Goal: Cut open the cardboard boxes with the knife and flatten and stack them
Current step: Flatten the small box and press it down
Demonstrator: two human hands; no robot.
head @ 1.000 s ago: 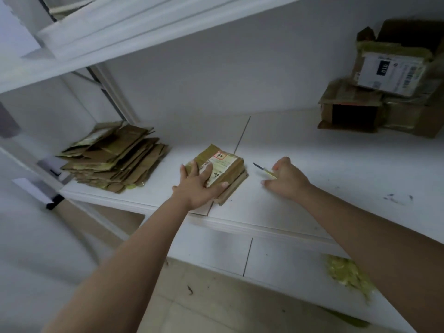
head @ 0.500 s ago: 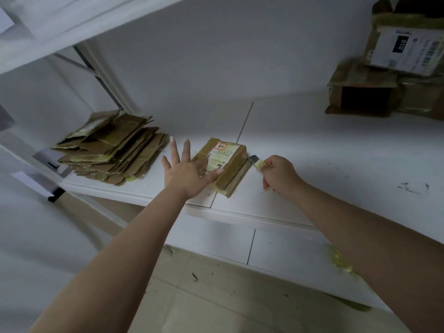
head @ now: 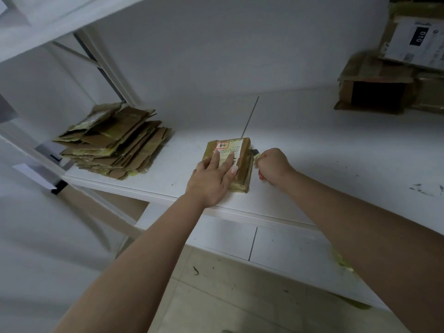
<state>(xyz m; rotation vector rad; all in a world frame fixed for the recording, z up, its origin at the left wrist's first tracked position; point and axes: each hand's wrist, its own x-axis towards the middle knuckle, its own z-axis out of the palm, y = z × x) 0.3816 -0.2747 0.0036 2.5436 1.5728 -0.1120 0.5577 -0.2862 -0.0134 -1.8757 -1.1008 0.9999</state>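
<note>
A small taped cardboard box with a white label lies flat on the white shelf, near its front edge. My left hand presses down on the box top with straight fingers. My right hand grips a small yellow-handled knife, whose tip touches the box's right side. A stack of flattened cardboard sits on the shelf at the left.
Several unopened and torn boxes are piled at the back right of the shelf. A lower shelf holds yellowish tape scraps. An upper shelf hangs overhead; a slanted metal brace stands behind the flat stack.
My left hand, lifted with spread fingers half a second ago, has come down flat on the box. My right hand has brought the knife from the open shelf up against the box's right side.
</note>
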